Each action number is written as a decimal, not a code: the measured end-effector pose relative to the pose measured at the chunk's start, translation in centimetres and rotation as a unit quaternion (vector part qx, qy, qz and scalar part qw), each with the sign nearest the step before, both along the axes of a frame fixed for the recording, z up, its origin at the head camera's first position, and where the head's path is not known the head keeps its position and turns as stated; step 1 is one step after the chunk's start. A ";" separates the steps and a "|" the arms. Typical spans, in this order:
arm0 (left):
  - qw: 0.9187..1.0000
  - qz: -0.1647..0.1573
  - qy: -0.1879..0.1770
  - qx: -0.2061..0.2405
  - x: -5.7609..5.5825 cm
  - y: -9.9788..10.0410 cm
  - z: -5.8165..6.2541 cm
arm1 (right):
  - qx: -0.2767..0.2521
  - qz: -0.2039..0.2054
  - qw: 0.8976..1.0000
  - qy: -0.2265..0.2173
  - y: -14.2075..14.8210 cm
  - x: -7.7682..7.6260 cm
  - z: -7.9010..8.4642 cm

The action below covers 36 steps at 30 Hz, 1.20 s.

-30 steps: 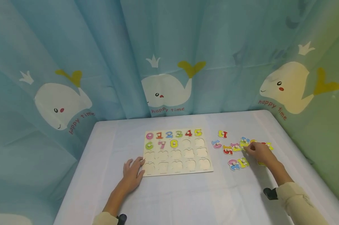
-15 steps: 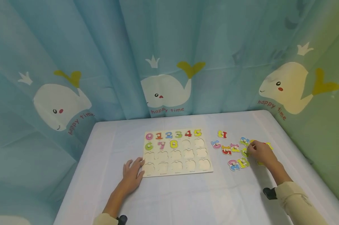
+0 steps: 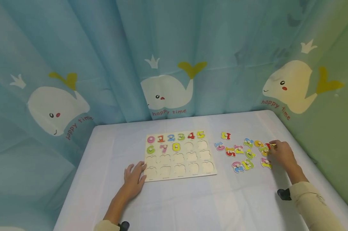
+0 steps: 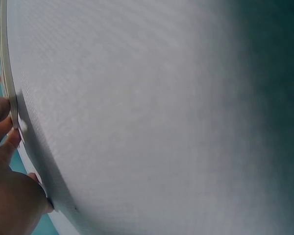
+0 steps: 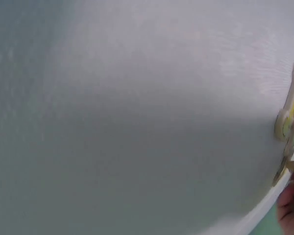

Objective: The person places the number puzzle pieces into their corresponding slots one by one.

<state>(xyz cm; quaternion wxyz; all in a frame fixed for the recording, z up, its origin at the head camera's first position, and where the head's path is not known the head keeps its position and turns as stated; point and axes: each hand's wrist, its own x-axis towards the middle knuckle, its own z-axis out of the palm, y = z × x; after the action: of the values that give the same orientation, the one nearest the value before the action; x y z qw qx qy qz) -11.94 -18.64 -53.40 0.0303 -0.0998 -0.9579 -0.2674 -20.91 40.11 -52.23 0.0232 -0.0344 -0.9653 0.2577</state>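
Observation:
A wooden number puzzle board [image 3: 169, 178] lies mid-table, numbers 0 to 8 set in its upper rows and vacant recesses below. My left hand [image 3: 134, 180] rests at its left edge with relaxed fingers; in the left wrist view, the left fingertips [image 4: 12, 139] touch the board's side. To the right, my right hand [image 3: 284, 156] pinches a red and yellow number piece [image 3: 268, 146] at the far right of the loose pieces, its fingers covering part of it. Beside it lie a yellow-green piece [image 3: 263, 151] and a pink and yellow piece [image 3: 266, 163]. The right wrist view catches the right hand [image 5: 293, 201] only at its edge.
Several more knobbed number pieces lie between board and right hand, including a red 15 [image 3: 230, 152], a yellow and red piece [image 3: 226, 136] and a pink and blue piece [image 3: 237, 167]. A white cloth [image 3: 185, 205] covers the table; a whale-print curtain [image 3: 116, 80] hangs behind.
My right hand has moved right from the green piece to the red and yellow one. The green piece has shifted slightly toward me, apart from its neighbours. The left hand stays at the board.

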 end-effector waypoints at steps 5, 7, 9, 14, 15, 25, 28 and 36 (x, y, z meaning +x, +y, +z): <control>1.000 -0.001 0.004 0.002 0.0 0.1 -0.1 | 0.020 0.061 0.998 -0.007 -0.9 -1.2 -0.5; 1.000 -0.005 0.000 0.001 0.0 0.2 -0.2 | 0.024 0.064 0.997 -0.021 -1.2 -1.4 -0.5; 1.000 -0.006 -0.006 0.000 0.0 0.2 -0.2 | 0.023 0.054 0.998 -0.035 -1.5 -1.6 -0.4; 1.000 0.001 -0.012 -0.002 -0.1 0.3 -0.2 | 0.006 0.013 0.999 -0.041 -2.1 -1.7 -0.1; 1.000 0.003 -0.013 -0.003 -0.1 0.3 -0.1 | 0.001 0.007 0.999 -0.034 -2.3 -1.7 0.0; 1.000 0.002 0.001 0.000 -0.1 0.2 0.1 | -0.039 0.061 0.997 -0.013 -8.9 -2.0 0.4; 1.000 -0.002 0.006 -0.002 -0.2 0.2 0.0 | -0.053 0.102 0.993 0.014 -12.1 -1.6 0.2; 1.000 0.001 0.001 -0.007 -0.2 0.2 0.1 | -0.060 0.175 0.983 -0.008 -19.3 -2.2 0.3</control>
<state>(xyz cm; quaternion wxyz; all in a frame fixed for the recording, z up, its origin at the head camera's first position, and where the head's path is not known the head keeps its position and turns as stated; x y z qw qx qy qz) -12.16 -18.46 -53.34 0.0303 -0.0997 -0.9598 -0.2606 -23.09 20.79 -51.90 -0.0317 0.1316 -0.9393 0.3153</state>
